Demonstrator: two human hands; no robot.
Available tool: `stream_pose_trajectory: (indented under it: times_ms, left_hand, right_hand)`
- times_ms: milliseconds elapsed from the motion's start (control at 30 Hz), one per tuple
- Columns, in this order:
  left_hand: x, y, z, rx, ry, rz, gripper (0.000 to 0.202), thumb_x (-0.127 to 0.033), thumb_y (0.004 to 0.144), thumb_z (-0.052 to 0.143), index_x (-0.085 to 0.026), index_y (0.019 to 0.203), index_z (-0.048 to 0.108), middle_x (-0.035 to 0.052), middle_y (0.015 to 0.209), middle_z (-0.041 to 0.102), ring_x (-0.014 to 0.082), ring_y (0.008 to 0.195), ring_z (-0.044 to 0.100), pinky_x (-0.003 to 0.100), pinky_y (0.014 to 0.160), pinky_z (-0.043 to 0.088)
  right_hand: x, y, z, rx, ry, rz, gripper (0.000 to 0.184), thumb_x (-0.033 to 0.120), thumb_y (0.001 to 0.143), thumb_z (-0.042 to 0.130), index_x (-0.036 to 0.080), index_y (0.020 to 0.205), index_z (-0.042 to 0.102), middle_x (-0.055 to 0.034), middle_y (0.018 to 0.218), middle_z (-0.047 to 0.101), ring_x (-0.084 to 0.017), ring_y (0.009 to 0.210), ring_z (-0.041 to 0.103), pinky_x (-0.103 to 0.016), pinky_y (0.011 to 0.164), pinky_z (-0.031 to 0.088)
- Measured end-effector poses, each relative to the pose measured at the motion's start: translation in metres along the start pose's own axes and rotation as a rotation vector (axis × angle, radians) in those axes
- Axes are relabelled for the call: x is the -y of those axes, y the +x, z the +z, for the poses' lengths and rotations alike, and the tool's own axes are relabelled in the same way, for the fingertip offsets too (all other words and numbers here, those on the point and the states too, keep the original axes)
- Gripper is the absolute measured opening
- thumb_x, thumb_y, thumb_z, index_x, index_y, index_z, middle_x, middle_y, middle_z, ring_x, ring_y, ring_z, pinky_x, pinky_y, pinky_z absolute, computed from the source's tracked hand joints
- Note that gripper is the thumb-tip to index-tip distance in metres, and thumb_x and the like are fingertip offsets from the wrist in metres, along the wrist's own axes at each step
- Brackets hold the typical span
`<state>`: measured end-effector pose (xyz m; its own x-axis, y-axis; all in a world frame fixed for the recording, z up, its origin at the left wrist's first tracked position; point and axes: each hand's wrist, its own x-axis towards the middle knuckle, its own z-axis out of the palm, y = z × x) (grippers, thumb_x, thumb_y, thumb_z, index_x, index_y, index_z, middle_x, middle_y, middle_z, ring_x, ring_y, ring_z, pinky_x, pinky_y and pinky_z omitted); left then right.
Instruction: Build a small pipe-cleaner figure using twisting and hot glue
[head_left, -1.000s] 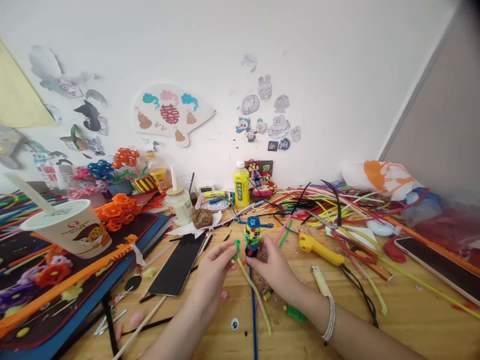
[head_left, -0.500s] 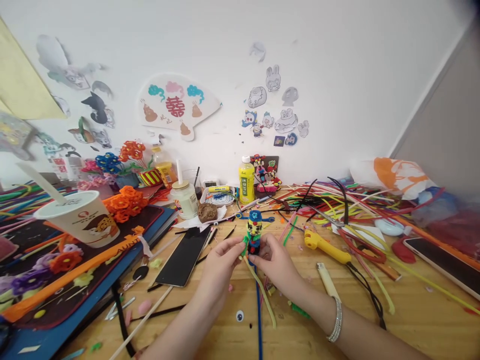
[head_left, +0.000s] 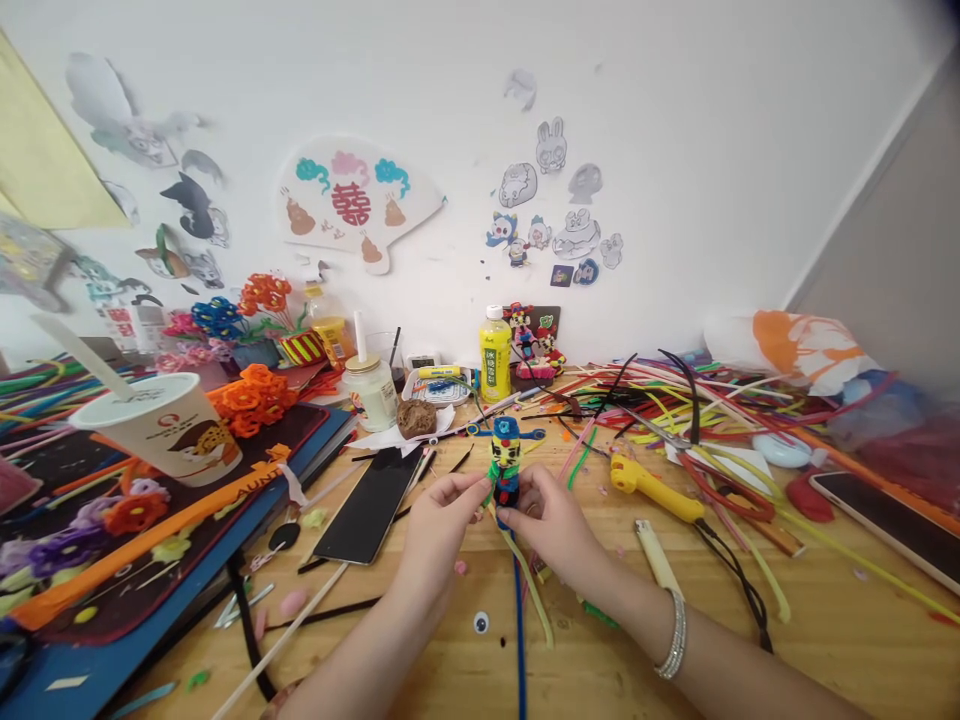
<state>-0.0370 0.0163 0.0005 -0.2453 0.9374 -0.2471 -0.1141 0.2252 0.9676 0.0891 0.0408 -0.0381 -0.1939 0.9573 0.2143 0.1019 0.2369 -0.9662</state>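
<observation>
A small pipe-cleaner figure (head_left: 506,455) with a blue hat, yellow face and green collar stands upright between my two hands. My left hand (head_left: 448,510) pinches its green part at the left side. On the lower right of the body, the fingers of my right hand (head_left: 551,520) are closed around it. A blue pipe cleaner (head_left: 519,630) runs down from under the figure to the near edge of view. Beside it hangs a pale yellow pipe cleaner (head_left: 534,590). A loose googly eye (head_left: 481,622) lies on the wood below my hands.
A yellow glue gun (head_left: 656,492) and a lighter (head_left: 656,558) lie to the right. Left are a black phone (head_left: 367,508) and a paper cup (head_left: 161,430). Behind stand a yellow bottle (head_left: 495,355), a jar (head_left: 369,395) and heaped pipe cleaners (head_left: 720,400).
The figure has turned slightly and tilted less, still between both hands. The camera view has shifted a little; the things on the table stay put.
</observation>
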Motion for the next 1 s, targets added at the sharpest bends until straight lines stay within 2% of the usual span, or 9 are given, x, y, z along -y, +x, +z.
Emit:
stream_pose_trajectory:
  times_ms: [267, 433, 600, 700, 800, 1000]
  left_hand:
    - [-0.002, -0.001, -0.001, 0.032, 0.045, -0.026, 0.036, -0.045, 0.056, 0.068, -0.017, 0.079, 0.064, -0.0009, 0.055, 0.055, 0.0130, 0.055, 0.050, 0.013, 0.031, 0.016]
    - [-0.004, -0.002, -0.002, 0.064, 0.048, -0.016, 0.038, -0.038, 0.061, 0.062, -0.020, 0.094, 0.066, 0.0017, 0.064, 0.059, 0.0167, 0.067, 0.054, 0.013, 0.032, 0.020]
    - [-0.012, -0.006, -0.001, 0.125, 0.091, 0.081, 0.035, -0.027, 0.063, 0.061, -0.019, 0.096, 0.068, 0.0029, 0.061, 0.058, 0.0177, 0.067, 0.052, 0.015, 0.034, 0.025]
    - [-0.015, -0.006, 0.001, 0.187, 0.073, 0.172, 0.036, -0.024, 0.058, 0.068, -0.017, 0.093, 0.069, 0.0030, 0.066, 0.061, 0.0167, 0.067, 0.053, 0.018, 0.045, 0.036]
    - [-0.012, -0.005, 0.002, 0.200, 0.074, 0.263, 0.040, -0.024, 0.055, 0.072, -0.017, 0.095, 0.069, 0.0020, 0.067, 0.061, 0.0152, 0.065, 0.052, 0.022, 0.055, 0.041]
    - [-0.008, -0.004, 0.002, 0.158, 0.161, 0.335, 0.038, -0.029, 0.061, 0.069, -0.019, 0.098, 0.069, 0.0017, 0.067, 0.058, 0.0151, 0.064, 0.050, 0.022, 0.051, 0.041]
  right_hand:
    - [0.000, -0.001, -0.002, -0.021, -0.039, -0.029, 0.016, 0.016, 0.066, 0.063, 0.021, 0.075, 0.051, 0.0029, 0.070, 0.056, -0.014, 0.061, 0.051, -0.026, 0.056, 0.040]
    - [0.001, 0.000, -0.004, -0.023, -0.016, -0.026, 0.016, 0.016, 0.067, 0.062, 0.021, 0.074, 0.048, 0.0037, 0.067, 0.054, -0.013, 0.062, 0.051, -0.025, 0.056, 0.040]
    - [-0.005, 0.005, -0.007, 0.012, 0.063, -0.036, 0.016, 0.018, 0.069, 0.061, 0.021, 0.078, 0.048, 0.0025, 0.071, 0.055, -0.014, 0.066, 0.053, -0.026, 0.059, 0.042]
    - [-0.007, 0.009, -0.010, 0.025, 0.083, -0.066, 0.016, 0.021, 0.070, 0.061, 0.021, 0.080, 0.049, 0.0012, 0.074, 0.057, -0.014, 0.067, 0.053, -0.026, 0.060, 0.042]
    - [-0.006, 0.011, -0.012, 0.022, 0.083, -0.095, 0.016, 0.022, 0.070, 0.062, 0.020, 0.080, 0.050, 0.0004, 0.077, 0.058, -0.015, 0.068, 0.054, -0.026, 0.061, 0.041]
    - [-0.005, 0.010, -0.011, 0.041, 0.075, -0.120, 0.018, 0.031, 0.072, 0.064, 0.020, 0.083, 0.053, 0.0001, 0.077, 0.059, -0.014, 0.067, 0.053, -0.025, 0.058, 0.042]
